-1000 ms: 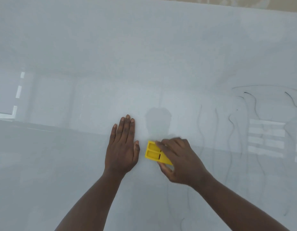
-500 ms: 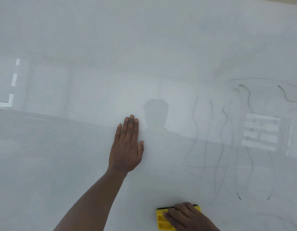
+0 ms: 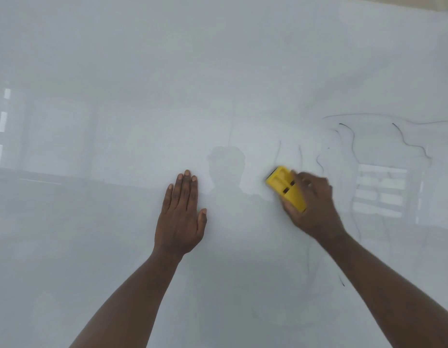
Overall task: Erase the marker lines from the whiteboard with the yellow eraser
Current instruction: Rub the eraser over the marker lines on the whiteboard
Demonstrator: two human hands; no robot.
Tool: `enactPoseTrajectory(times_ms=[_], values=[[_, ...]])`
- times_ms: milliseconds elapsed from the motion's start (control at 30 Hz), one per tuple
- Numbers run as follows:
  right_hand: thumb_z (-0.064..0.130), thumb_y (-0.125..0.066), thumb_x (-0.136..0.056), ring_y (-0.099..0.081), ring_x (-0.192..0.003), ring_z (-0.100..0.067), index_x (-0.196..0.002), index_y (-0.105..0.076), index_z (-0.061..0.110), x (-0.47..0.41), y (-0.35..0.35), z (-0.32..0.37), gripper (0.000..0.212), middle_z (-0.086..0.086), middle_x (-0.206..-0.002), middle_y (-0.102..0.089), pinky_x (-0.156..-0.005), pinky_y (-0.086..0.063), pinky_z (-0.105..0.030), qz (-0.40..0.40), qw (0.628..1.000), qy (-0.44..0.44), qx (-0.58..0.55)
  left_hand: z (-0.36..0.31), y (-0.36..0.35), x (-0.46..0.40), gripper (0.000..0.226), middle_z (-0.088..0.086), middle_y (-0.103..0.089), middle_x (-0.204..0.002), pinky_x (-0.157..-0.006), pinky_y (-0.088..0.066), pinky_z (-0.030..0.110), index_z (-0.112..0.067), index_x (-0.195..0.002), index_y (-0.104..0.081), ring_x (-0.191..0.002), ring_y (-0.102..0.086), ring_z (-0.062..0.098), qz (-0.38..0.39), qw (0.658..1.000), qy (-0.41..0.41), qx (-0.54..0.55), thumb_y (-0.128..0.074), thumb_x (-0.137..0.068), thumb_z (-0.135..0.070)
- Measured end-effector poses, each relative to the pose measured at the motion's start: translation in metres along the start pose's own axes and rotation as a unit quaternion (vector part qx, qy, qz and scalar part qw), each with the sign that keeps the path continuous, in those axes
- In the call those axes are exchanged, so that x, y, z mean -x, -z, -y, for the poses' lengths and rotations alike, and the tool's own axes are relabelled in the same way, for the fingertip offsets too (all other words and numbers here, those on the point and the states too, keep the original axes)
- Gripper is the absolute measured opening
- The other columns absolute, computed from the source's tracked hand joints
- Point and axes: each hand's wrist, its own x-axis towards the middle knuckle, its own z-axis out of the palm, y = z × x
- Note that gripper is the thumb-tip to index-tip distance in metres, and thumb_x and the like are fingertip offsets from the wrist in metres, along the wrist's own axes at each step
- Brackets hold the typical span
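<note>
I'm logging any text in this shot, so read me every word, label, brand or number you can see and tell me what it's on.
None readable.
Whiteboard: only wavy marker lines, no letters or numbers.
Eraser, held in the right hand: no visible label or brand.
Left hand: flat on the board, nothing written.

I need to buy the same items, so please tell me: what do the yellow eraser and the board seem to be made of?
The yellow eraser looks like moulded hard plastic with a matte finish: its back shows recessed pockets and slots. Its wiping face is hidden. The whiteboard has a smooth, glossy white coating, since it mirrors windows and a silhouette; whether melamine, enamel or glass cannot be told.
</note>
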Motion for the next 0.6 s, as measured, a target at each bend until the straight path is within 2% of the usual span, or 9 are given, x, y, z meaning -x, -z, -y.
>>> enactPoseTrajectory(times_ms=[100,167,300,433,600], values=[[0.038,-0.063,-0.086,-0.046,-0.108,-0.033,-0.135,-0.052,0.004,-0.020,0.007,-0.023,0.061,-0.019,-0.124,-0.052,-0.093,-0.042,-0.048,-0.055,0.990,-0.132,-0.017,-0.003,0.008,-0.011,0.073,0.015,-0.006,-0.169,-0.128,-0.014,0.046,-0.002,-0.159,-0.008,-0.158,-0.003,0.027,-0.005,1.000,-0.014,0.007,-0.031,-0.099,-0.037],[0.038,-0.063,-0.086,-0.046,-0.110,-0.035,-0.136,-0.050,0.004,-0.026,0.011,-0.033,0.062,-0.021,-0.124,-0.052,-0.094,-0.043,-0.049,-0.076,0.979,-0.188,-0.019,-0.010,0.014,-0.027,0.072,0.016,-0.008,-0.169,-0.128,-0.014,0.046,-0.001,-0.159,-0.010,-0.158,-0.005,0.027,-0.015,0.999,-0.032,0.008,-0.029,-0.100,-0.037],[0.040,-0.060,-0.086,-0.046,-0.108,-0.035,-0.138,-0.047,0.008,-0.028,0.017,-0.042,0.062,-0.018,-0.124,-0.049,-0.093,-0.041,-0.047,-0.079,0.967,-0.243,-0.019,-0.029,0.022,-0.062,0.071,0.016,-0.009,-0.169,-0.128,-0.014,0.044,-0.001,-0.159,-0.013,-0.158,-0.006,0.026,-0.025,0.998,-0.051,0.014,-0.030,-0.100,-0.038],[0.045,-0.055,-0.087,-0.041,-0.112,-0.031,-0.142,-0.043,0.011,-0.027,0.033,-0.073,0.066,-0.015,-0.128,-0.046,-0.096,-0.042,-0.050,-0.089,0.946,-0.311,-0.028,-0.056,0.022,-0.101,0.071,0.015,-0.009,-0.169,-0.128,-0.015,0.044,-0.002,-0.159,-0.014,-0.158,-0.007,0.026,-0.043,0.996,-0.081,0.016,-0.029,-0.100,-0.038],[0.047,-0.055,-0.085,-0.040,-0.120,-0.032,-0.142,-0.043,0.015,-0.023,0.052,-0.117,0.067,-0.012,-0.130,-0.044,-0.100,-0.042,-0.049,-0.128,0.916,-0.380,-0.033,-0.079,0.014,-0.131,0.071,0.015,-0.014,-0.168,-0.126,-0.020,0.047,-0.001,-0.158,-0.018,-0.157,-0.011,0.027,-0.062,0.995,-0.075,0.016,-0.029,-0.099,-0.039]])
